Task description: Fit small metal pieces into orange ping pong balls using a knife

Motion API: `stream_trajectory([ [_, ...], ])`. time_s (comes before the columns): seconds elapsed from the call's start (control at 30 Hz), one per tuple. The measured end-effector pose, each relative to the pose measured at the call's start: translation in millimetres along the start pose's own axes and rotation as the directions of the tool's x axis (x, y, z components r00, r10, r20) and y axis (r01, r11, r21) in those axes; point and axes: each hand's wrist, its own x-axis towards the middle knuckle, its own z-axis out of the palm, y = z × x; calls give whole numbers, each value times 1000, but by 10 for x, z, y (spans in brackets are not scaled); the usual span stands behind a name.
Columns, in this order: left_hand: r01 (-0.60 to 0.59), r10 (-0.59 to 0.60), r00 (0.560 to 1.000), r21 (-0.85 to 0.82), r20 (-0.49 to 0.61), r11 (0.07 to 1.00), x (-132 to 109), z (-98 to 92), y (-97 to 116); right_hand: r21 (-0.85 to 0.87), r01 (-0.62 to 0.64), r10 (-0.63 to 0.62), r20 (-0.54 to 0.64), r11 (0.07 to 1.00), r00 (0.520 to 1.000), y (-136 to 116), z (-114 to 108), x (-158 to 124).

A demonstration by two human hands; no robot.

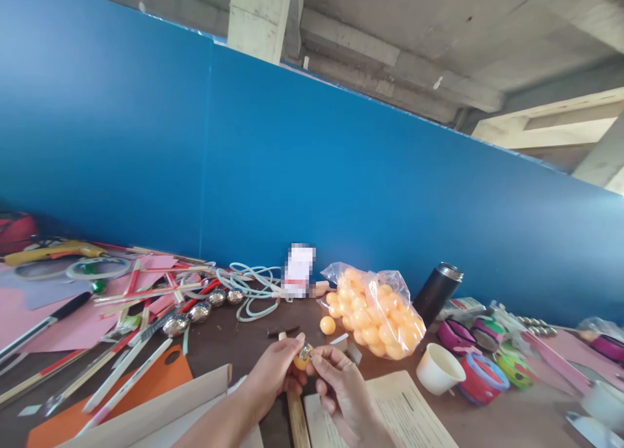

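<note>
My left hand (281,365) is closed around a small orange ball (303,363) that looks like a table tennis ball. A shiny silvery piece (305,350) sits on its upper side. My right hand (340,384) pinches thumb and forefinger together at the ball's right edge; what lies between those fingertips is too small to make out. Under my left hand runs a wooden stick (297,419), and I cannot tell whether the hand touches it. A printed sheet of paper (409,406) lies beneath my right hand. Just beyond the hands is a loose orange ball (327,325).
A clear bag of orange balls (373,311), a black bottle (437,292) and a cream cup (440,368) stand ahead and right. Sticks, metal balls (199,312), pale tubing (256,292) and orange card (160,383) crowd the left. A blue partition (312,155) closes the back.
</note>
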Motion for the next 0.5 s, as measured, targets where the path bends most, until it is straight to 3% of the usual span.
stream_trajectory([
  [0.5,-17,17,1000,32,-18,999,54,-28,-61,-35,35,-36,-40,999,999,31,25,11],
])
